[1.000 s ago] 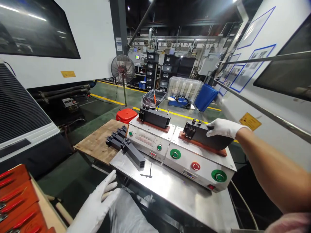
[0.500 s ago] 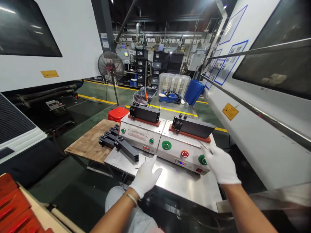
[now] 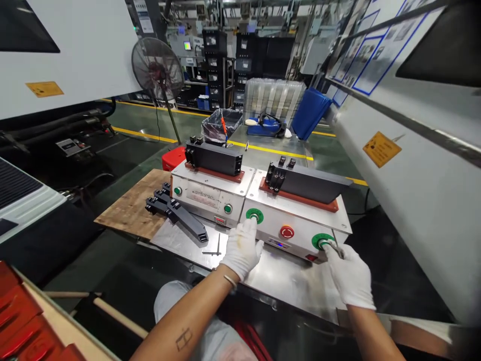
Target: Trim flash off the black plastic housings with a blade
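Note:
My left hand (image 3: pixel 241 249), in a white glove, has its fingers stretched out against the left green push button (image 3: pixel 254 216) on a metal control box (image 3: pixel 270 228). Gloved as well, my right hand (image 3: pixel 349 273) is at the right green button (image 3: pixel 323 242). Its fingers are closed around a thin dark metal tool (image 3: pixel 339 249) whose exact kind I cannot make out. A red stop button (image 3: pixel 287 232) sits between the two hands. On top of the box, a long black part (image 3: pixel 313 184) lies in a reddish-brown fixture (image 3: pixel 326 202).
A second box (image 3: pixel 201 195) on the left carries another black part (image 3: pixel 214 159). Several loose black parts (image 3: pixel 188 221) and a thin L-shaped rod (image 3: pixel 218 244) lie on the metal table (image 3: pixel 289 281). A red stool (image 3: pixel 173 159) and a fan (image 3: pixel 158 70) stand behind.
My left hand has moved up and forward onto the left green button. My right hand has come down to the right green button, still with the thin tool. The camera view has tilted down.

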Demonstrator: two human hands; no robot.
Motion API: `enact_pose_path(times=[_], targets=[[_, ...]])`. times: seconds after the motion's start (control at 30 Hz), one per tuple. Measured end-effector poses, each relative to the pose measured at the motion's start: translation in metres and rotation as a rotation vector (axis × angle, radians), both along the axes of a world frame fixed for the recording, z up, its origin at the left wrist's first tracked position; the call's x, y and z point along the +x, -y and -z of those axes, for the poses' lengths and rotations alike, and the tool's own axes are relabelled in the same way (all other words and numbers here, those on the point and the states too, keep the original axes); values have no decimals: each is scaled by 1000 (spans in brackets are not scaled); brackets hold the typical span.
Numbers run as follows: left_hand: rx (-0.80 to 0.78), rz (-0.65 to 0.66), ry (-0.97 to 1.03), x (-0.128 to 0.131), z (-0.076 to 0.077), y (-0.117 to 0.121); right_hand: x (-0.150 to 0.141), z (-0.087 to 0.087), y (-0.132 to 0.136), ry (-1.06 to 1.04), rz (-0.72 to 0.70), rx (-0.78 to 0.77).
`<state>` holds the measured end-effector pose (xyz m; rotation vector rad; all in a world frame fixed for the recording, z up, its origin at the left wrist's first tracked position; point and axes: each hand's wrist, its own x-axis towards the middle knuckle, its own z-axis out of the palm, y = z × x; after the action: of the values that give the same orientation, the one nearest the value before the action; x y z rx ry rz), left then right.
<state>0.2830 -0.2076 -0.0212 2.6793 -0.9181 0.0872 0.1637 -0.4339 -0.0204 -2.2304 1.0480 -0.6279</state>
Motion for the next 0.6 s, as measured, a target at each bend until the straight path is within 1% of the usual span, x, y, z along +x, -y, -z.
enact_pose_path(times=[0.1,0.2,0.27,0.3,0.33,0.37,0.4,0.43,0.47,0.5,0.53,0.6], targets=[[12,6,22,4,1,5,4,-3,6,4,23,8],[-16,-20,9,5,-4,7,4,-8,7,-90,34,-32],[-60,-19,-33,-7,-6,-1,2,-10,-5,-139,36,-102],[-88,-6,-76,-17,-4,-9,3,-10,-16,-123,10,-131],[-127,2,-130,-31,-1,-18,4,-8,-32,-96,-58,-143],[-166,15,-210,-49,4,-29,8,-4,-51,-74,-183,-141],[-208,25,-310,-67,11,-42,13,2,-73,-79,-358,-124],[-273,-7,-388,-87,19,-54,21,8,-96,-146,-573,-110],[-337,-56,-478,-106,28,-66,30,15,-119,-240,-766,-132],[-384,-121,-537,-123,36,-79,41,23,-141,-288,-878,-145],[-406,-157,-605,-139,44,-91,52,30,-160,-323,-953,-158],[-470,-225,-714,-162,57,-116,75,42,-191,-372,-1020,-183]])
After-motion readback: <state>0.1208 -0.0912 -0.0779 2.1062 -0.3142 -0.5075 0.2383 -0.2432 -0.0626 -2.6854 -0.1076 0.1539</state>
